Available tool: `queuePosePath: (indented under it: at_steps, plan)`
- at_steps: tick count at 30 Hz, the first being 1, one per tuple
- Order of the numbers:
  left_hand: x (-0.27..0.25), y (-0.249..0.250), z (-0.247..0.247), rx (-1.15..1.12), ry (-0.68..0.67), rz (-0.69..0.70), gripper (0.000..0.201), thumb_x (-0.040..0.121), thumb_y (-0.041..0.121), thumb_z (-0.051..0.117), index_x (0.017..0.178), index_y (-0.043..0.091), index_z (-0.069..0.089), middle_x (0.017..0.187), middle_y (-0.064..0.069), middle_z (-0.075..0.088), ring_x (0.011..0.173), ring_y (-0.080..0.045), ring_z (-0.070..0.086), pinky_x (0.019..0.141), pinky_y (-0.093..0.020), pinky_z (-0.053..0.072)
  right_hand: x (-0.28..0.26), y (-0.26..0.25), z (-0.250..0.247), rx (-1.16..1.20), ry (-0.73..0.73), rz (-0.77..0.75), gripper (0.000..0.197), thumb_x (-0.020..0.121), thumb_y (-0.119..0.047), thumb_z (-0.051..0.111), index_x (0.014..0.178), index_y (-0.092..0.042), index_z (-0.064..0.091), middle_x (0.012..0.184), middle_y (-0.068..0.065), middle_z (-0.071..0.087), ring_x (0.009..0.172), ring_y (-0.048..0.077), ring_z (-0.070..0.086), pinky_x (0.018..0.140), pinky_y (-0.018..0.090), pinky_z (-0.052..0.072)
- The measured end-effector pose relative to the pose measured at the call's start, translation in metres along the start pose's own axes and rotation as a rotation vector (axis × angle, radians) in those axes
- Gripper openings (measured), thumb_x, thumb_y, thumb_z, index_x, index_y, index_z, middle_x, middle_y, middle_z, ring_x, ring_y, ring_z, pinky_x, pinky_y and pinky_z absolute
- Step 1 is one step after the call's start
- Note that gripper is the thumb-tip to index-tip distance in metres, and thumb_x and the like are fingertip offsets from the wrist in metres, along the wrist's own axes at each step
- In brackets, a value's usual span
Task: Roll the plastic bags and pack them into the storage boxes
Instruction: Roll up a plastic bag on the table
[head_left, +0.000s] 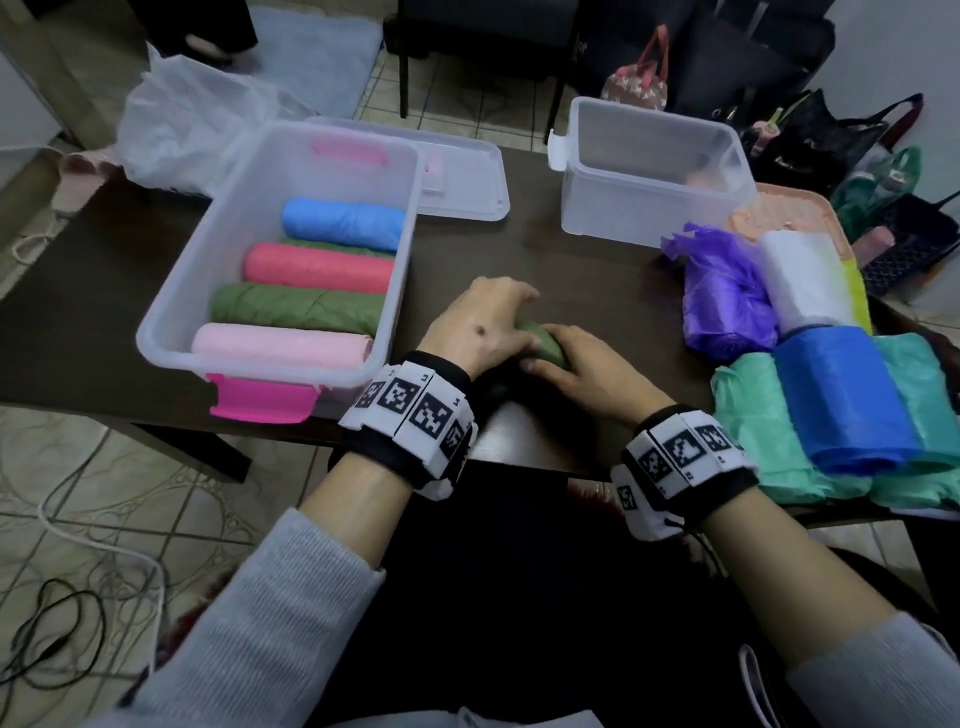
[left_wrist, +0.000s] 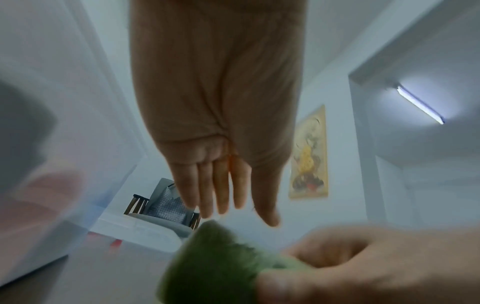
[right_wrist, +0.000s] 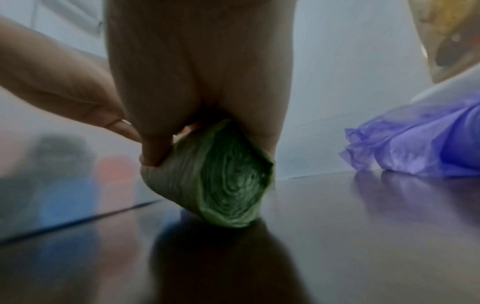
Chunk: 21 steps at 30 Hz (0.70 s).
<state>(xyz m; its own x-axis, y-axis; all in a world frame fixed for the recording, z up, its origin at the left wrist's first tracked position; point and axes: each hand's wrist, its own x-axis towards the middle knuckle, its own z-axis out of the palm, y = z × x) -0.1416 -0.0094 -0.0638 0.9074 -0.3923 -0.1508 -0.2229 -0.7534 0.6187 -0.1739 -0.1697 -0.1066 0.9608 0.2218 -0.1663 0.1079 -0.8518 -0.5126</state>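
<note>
- Green roll lay on the dark table, between the two hands and just right of the pink-latched box — its near long wall was the closest thing to the roll.
- Long axis: ran roughly left-right, parallel to the rolls already in that box; the right wrist view showed the spiral end face, so that end pointed toward the right wrist.
- Right hand gripped the roll, thumb and fingers curled round its right end.
- Left hand lay over the left part; the left wrist view showed its fingers straight and together, extended above the roll — flat, not clasping.
- Judgement: rolling looked finished; the left hand sat nearer the box, yet the right hand had the only real hold, so a lift leftward over the wall would depend on it.
- Pink-latched box held a blue roll, a red roll, a green one and a pink roll, side by side; another green edge showed under the red.
- Clear box, farther right of the first, appeared nearly empty — contents hard to tell.
- Unpacked stock lay right of the roll: a purple bag, a white roll, a blue bag, teal bags.
</note>
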Motion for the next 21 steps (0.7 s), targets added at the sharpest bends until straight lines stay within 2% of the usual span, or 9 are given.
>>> queuePosePath:
  at_steps: [4, 7, 11, 13, 15, 17, 19, 20, 21]
  plan:
    - [-0.026, 0.015, -0.041, -0.137, 0.233, 0.042, 0.049, 0.087, 0.03, 0.063, 0.133, 0.017, 0.052, 0.133, -0.002, 0.056, 0.125, -0.014, 0.048, 0.105, -0.023, 0.034, 0.014, -0.027, -0.018, 0.286, 0.099, 0.051, 0.039, 0.093, -0.038, 0.053, 0.12, -0.011, 0.055, 0.098, -0.002, 0.06, 0.087, 0.011, 0.057, 0.068, 0.018, 0.042]
    - [-0.048, 0.01, -0.08, -0.218, 0.385, 0.011, 0.045, 0.089, 0.033, 0.061, 0.132, 0.019, 0.054, 0.13, 0.003, 0.057, 0.119, -0.008, 0.052, 0.101, -0.019, 0.036, 0.03, -0.062, -0.039, 0.451, 0.133, 0.01, 0.031, 0.095, -0.038, 0.049, 0.108, -0.011, 0.056, 0.081, -0.005, 0.056, 0.068, 0.005, 0.052, 0.055, 0.011, 0.04]
    - [-0.065, -0.02, -0.141, -0.198, 0.475, -0.13, 0.04, 0.093, 0.032, 0.055, 0.13, 0.019, 0.055, 0.129, 0.002, 0.058, 0.115, -0.009, 0.055, 0.103, -0.028, 0.041, 0.059, -0.114, -0.061, 0.503, 0.156, -0.104, 0.032, 0.096, -0.041, 0.046, 0.1, -0.01, 0.054, 0.084, 0.0, 0.057, 0.072, 0.012, 0.056, 0.064, 0.024, 0.045]
    - [-0.062, -0.039, -0.172, -0.074, 0.447, -0.251, 0.042, 0.094, 0.029, 0.055, 0.133, 0.015, 0.052, 0.13, -0.004, 0.058, 0.117, -0.017, 0.055, 0.099, -0.03, 0.042, 0.076, -0.138, -0.065, 0.458, 0.194, -0.18, 0.029, 0.095, -0.039, 0.049, 0.1, -0.011, 0.053, 0.086, 0.003, 0.057, 0.074, 0.013, 0.056, 0.066, 0.025, 0.044]
    - [-0.05, -0.061, -0.198, 0.018, 0.389, -0.366, 0.042, 0.094, 0.025, 0.055, 0.133, 0.009, 0.051, 0.125, -0.011, 0.059, 0.11, -0.025, 0.058, 0.09, -0.033, 0.047, 0.091, -0.161, -0.065, 0.371, 0.213, -0.256, 0.029, 0.095, -0.037, 0.05, 0.107, -0.011, 0.055, 0.09, 0.002, 0.057, 0.079, 0.011, 0.054, 0.065, 0.024, 0.04]
    - [-0.034, -0.084, -0.212, 0.014, 0.276, -0.458, 0.038, 0.094, 0.019, 0.055, 0.128, 0.002, 0.052, 0.108, -0.013, 0.062, 0.082, -0.022, 0.065, 0.064, -0.03, 0.054, 0.106, -0.179, -0.061, 0.238, 0.213, -0.317, 0.035, 0.095, -0.035, 0.051, 0.113, -0.006, 0.055, 0.094, 0.003, 0.056, 0.082, 0.011, 0.051, 0.064, 0.024, 0.035]
    - [-0.022, -0.106, -0.218, -0.037, 0.119, -0.531, 0.02, 0.093, 0.012, 0.056, 0.108, -0.002, 0.057, 0.083, -0.01, 0.067, 0.049, -0.01, 0.062, 0.042, -0.021, 0.049, 0.12, -0.191, -0.055, 0.094, 0.175, -0.344, 0.039, 0.094, -0.037, 0.052, 0.116, -0.005, 0.054, 0.096, 0.003, 0.055, 0.086, 0.012, 0.05, 0.067, 0.027, 0.033]
    - [-0.019, -0.115, -0.219, -0.088, 0.042, -0.554, 0.01, 0.092, 0.007, 0.058, 0.1, 0.0, 0.058, 0.07, -0.007, 0.068, 0.042, -0.008, 0.059, 0.041, -0.02, 0.05, 0.128, -0.195, -0.051, 0.041, 0.142, -0.338, 0.04, 0.093, -0.038, 0.052, 0.118, -0.006, 0.053, 0.098, 0.002, 0.054, 0.088, 0.013, 0.049, 0.068, 0.026, 0.032]
    - [-0.017, -0.122, -0.219, -0.146, -0.025, -0.569, 0.005, 0.089, 0.002, 0.059, 0.094, 0.003, 0.059, 0.065, -0.007, 0.068, 0.044, -0.009, 0.06, 0.047, -0.022, 0.053, 0.135, -0.197, -0.047, -0.006, 0.107, -0.324, 0.042, 0.093, -0.039, 0.053, 0.119, -0.007, 0.052, 0.101, 0.003, 0.054, 0.092, 0.015, 0.05, 0.069, 0.024, 0.031]
